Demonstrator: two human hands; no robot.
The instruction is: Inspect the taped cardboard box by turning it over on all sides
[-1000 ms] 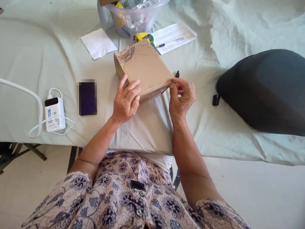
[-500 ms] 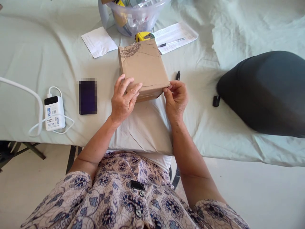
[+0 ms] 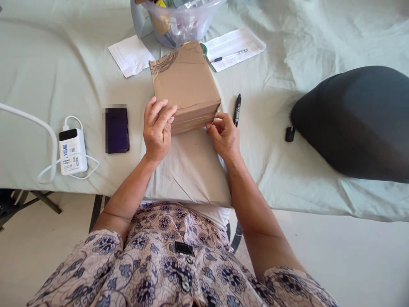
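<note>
A brown cardboard box (image 3: 187,83) with dark scribbled lines at its far left corner sits turned slightly on the cloth-covered table. My left hand (image 3: 157,130) grips its near left corner, fingers resting along the top edge and side. At the near right corner, low on the box, my right hand (image 3: 226,135) has thumb and fingertips closed together on the edge; what exactly lies between them is partly hidden. An uncapped black marker (image 3: 237,110) lies just right of the box, beside my right hand.
Behind the box stand a clear plastic basket (image 3: 194,25) of mixed items and a mostly hidden tape measure (image 3: 203,49). Papers (image 3: 131,55) flank it, a pen (image 3: 230,55) on one. Left are a phone (image 3: 116,130) and power bank (image 3: 73,151); right, a marker cap (image 3: 289,134) and large dark object (image 3: 354,123).
The box has shifted left and rotated slightly counterclockwise, showing more of its near side. Both hands moved left with it, uncovering more of the marker and covering most of the tape measure.
</note>
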